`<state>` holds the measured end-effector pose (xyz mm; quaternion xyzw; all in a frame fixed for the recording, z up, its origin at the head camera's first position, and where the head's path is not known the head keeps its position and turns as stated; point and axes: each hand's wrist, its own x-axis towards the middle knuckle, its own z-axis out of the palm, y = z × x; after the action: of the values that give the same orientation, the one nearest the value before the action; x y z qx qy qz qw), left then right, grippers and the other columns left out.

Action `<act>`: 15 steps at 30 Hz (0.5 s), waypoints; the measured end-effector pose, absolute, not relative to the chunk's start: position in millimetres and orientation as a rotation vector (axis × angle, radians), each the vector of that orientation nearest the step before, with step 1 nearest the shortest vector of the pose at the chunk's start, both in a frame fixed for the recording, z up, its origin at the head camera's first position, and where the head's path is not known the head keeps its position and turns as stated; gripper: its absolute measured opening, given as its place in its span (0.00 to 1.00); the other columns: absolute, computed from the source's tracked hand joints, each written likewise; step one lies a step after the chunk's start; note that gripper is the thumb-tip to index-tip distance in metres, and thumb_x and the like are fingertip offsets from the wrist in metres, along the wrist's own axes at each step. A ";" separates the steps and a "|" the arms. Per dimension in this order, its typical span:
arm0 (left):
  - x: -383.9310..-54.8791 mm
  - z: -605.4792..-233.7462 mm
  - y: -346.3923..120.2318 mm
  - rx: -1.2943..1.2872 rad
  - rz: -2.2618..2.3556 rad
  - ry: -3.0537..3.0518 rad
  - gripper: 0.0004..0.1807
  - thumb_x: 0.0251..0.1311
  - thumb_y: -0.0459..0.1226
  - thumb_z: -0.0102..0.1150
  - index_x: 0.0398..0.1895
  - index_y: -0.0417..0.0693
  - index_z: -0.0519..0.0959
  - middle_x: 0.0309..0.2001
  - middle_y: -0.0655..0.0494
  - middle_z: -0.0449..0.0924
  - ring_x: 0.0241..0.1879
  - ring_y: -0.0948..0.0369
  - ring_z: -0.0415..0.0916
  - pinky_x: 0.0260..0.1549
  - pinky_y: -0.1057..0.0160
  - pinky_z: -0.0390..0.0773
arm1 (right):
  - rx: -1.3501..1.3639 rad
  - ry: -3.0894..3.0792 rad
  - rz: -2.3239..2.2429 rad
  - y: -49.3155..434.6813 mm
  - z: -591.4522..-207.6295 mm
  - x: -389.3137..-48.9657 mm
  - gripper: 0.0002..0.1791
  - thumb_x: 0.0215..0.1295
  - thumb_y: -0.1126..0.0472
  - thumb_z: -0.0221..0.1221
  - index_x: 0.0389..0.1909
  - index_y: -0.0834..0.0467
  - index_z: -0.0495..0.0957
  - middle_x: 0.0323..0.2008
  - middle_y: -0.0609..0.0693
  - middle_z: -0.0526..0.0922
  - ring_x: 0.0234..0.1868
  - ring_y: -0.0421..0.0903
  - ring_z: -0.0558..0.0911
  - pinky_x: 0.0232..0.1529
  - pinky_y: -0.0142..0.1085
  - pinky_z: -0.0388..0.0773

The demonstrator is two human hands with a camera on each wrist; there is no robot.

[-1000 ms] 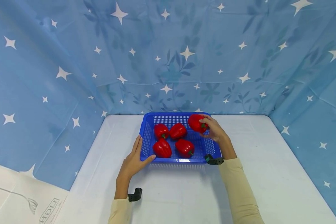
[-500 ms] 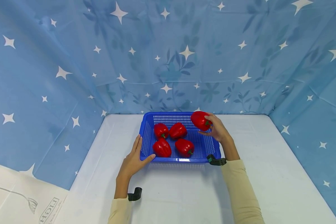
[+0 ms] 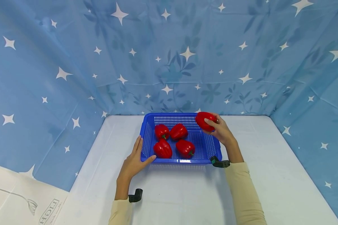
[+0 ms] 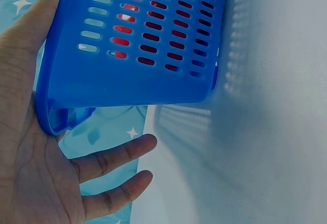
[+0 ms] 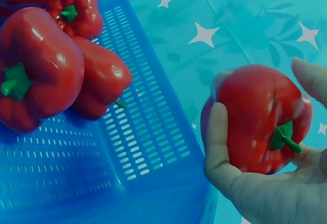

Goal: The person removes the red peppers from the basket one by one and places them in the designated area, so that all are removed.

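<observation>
A red bell pepper (image 3: 205, 121) is in my right hand (image 3: 223, 132), raised above the back right corner of the blue plastic basket (image 3: 181, 161). In the right wrist view, thumb and fingers curl round this pepper (image 5: 250, 116), its green stem facing the palm side. My left hand (image 3: 133, 165) rests against the basket's front left corner, thumb on the front rim and straight fingers along the left side. The left wrist view shows the basket's corner in the crook of that hand (image 4: 38, 173), two fingers extended free. Several more red bell peppers (image 3: 178, 131) lie inside the basket.
The basket stands on a white-covered table (image 3: 180, 193), near its back edge. Blue star-patterned curtains (image 3: 169, 62) hang behind and along both sides. A pale printed sheet (image 3: 25, 193) shows at the lower left.
My right hand has shifted a little to the right with the bell pepper, and its grip has turned so the stem is hidden in the head view. The left hand stays in place.
</observation>
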<state>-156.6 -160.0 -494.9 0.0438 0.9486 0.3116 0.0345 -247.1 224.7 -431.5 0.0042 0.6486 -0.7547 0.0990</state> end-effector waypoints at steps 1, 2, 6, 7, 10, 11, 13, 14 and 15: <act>-156.6 -494.8 -160.0 0.134 0.959 2.916 0.60 0.50 0.75 0.49 0.79 0.64 0.34 0.79 0.67 0.27 0.73 0.39 0.55 0.58 0.29 0.66 | 0.008 1.945 -2.224 225.1 -431.6 -246.7 0.33 0.69 0.56 0.59 0.70 0.50 0.54 0.73 0.58 0.51 0.72 0.62 0.57 0.52 0.46 0.81; -156.6 -494.9 -160.1 0.135 0.959 2.917 0.60 0.50 0.75 0.49 0.79 0.64 0.34 0.79 0.67 0.27 0.73 0.39 0.55 0.58 0.29 0.67 | 0.005 1.977 -2.213 225.7 -431.5 -246.2 0.35 0.69 0.57 0.59 0.71 0.50 0.54 0.73 0.59 0.51 0.72 0.63 0.58 0.51 0.45 0.82; -156.0 -494.5 -160.1 0.139 0.960 2.918 0.60 0.50 0.75 0.49 0.79 0.63 0.35 0.80 0.67 0.27 0.73 0.39 0.55 0.58 0.28 0.66 | -0.003 2.099 -2.178 229.0 -430.8 -245.1 0.40 0.68 0.60 0.60 0.75 0.55 0.48 0.73 0.61 0.53 0.71 0.64 0.60 0.47 0.40 0.83; -155.8 -494.3 -160.1 0.139 0.961 2.918 0.60 0.50 0.75 0.49 0.79 0.63 0.35 0.80 0.67 0.27 0.73 0.39 0.55 0.58 0.28 0.66 | 0.001 2.126 -2.170 229.9 -430.4 -244.9 0.41 0.68 0.60 0.60 0.75 0.56 0.47 0.73 0.62 0.53 0.70 0.64 0.61 0.46 0.37 0.84; -155.2 -494.3 -160.0 0.140 0.963 2.918 0.60 0.50 0.75 0.49 0.79 0.63 0.35 0.80 0.67 0.27 0.73 0.39 0.55 0.58 0.29 0.67 | 0.052 2.186 -2.161 232.8 -428.8 -243.8 0.44 0.67 0.60 0.61 0.75 0.58 0.43 0.73 0.63 0.55 0.70 0.65 0.63 0.43 0.31 0.84; -155.0 -494.4 -160.0 0.140 0.962 2.918 0.60 0.50 0.75 0.49 0.79 0.63 0.35 0.80 0.67 0.27 0.73 0.39 0.55 0.58 0.29 0.67 | 0.074 2.202 -2.158 233.9 -428.3 -243.2 0.45 0.67 0.60 0.61 0.74 0.58 0.42 0.73 0.64 0.55 0.70 0.65 0.63 0.42 0.28 0.84; -155.0 -494.5 -160.1 0.140 0.962 2.921 0.60 0.50 0.75 0.49 0.79 0.63 0.35 0.79 0.67 0.27 0.73 0.39 0.56 0.58 0.29 0.67 | 0.120 2.240 -2.147 236.0 -427.1 -241.3 0.46 0.66 0.59 0.62 0.73 0.58 0.40 0.73 0.64 0.55 0.70 0.64 0.64 0.40 0.25 0.83; -155.1 -494.7 -160.2 0.140 0.961 2.922 0.60 0.50 0.75 0.49 0.79 0.64 0.35 0.79 0.67 0.27 0.73 0.40 0.55 0.58 0.29 0.67 | 0.140 2.258 -2.140 237.2 -426.5 -240.4 0.47 0.66 0.58 0.62 0.73 0.58 0.39 0.74 0.64 0.55 0.70 0.64 0.64 0.40 0.24 0.82; -155.0 -494.7 -160.1 0.142 0.961 2.923 0.60 0.50 0.75 0.49 0.79 0.64 0.35 0.79 0.67 0.27 0.73 0.39 0.56 0.58 0.29 0.67 | 0.153 2.270 -2.140 238.7 -426.0 -239.6 0.48 0.66 0.58 0.62 0.73 0.58 0.38 0.74 0.64 0.55 0.70 0.64 0.64 0.41 0.23 0.82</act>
<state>-155.0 -160.1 -494.7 0.0461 0.9485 0.3119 0.0307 -239.6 238.7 -426.0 0.0489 0.7267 -0.6852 0.0092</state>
